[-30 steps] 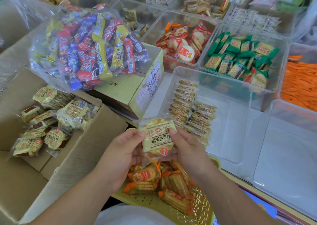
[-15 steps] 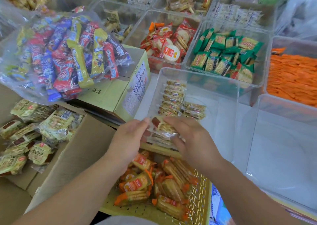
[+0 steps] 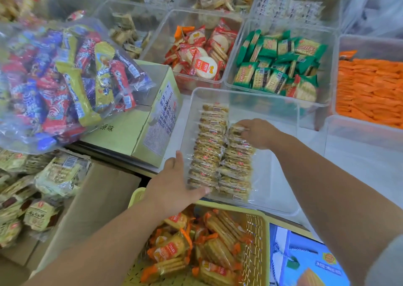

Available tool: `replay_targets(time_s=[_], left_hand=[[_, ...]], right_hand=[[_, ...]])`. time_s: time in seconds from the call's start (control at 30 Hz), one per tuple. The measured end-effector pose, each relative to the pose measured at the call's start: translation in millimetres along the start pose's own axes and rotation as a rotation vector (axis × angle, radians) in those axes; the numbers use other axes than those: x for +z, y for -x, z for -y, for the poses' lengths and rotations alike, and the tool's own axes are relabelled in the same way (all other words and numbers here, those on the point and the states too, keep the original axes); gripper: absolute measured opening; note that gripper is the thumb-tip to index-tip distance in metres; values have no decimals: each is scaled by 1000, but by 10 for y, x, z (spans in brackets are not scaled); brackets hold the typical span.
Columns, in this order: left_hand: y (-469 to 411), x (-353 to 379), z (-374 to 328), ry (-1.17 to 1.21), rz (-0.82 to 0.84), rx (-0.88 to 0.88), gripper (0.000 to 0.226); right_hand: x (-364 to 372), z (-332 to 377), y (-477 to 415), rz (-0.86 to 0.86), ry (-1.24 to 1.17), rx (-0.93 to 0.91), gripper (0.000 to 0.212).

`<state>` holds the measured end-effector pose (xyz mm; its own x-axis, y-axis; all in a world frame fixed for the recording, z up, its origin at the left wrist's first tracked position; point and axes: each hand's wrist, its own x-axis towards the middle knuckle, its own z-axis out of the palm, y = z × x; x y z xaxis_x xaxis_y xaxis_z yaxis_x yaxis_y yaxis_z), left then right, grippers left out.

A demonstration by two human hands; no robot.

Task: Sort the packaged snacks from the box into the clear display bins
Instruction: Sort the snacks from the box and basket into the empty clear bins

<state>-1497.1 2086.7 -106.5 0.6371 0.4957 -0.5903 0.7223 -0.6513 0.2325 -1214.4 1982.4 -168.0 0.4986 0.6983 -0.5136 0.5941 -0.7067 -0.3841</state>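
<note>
Since the earlier frame, the small clear-wrapped golden biscuit packet [image 3: 236,130] has been carried from the near rim of the rectangular clear plastic display bin [image 3: 266,183] to the far end of its right-hand row (two rows are lined up inside). Beside the bin stand a pale green carton [image 3: 122,133] topped by a clear bag of multicoloured wrapped bars [image 3: 65,82], a brown cardboard box [image 3: 102,198] of yellow-wrapped snacks at left, and a yellow perforated plastic basket [image 3: 259,231] of orange-wrapped crackers in front. The two-handed pinch has been given up — the packet is now gripped by the right hand [image 3: 260,134] alone, fingertips curled on it, forearm stretched over the bin. The left hand [image 3: 174,185] is laid against the bin's near-left corner — fingers straight, nothing held.
</note>
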Motion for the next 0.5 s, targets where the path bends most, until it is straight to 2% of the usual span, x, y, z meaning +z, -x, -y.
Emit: replay_targets(time_s=[0.23,0.5], left_hand=[[-37,20,28,-49,-5,15,135],[-32,21,16,-41,-17,20,129]], right_hand=[[119,39,-179,88,-117,32,48],[175,79,-196,137,-93,66,55]])
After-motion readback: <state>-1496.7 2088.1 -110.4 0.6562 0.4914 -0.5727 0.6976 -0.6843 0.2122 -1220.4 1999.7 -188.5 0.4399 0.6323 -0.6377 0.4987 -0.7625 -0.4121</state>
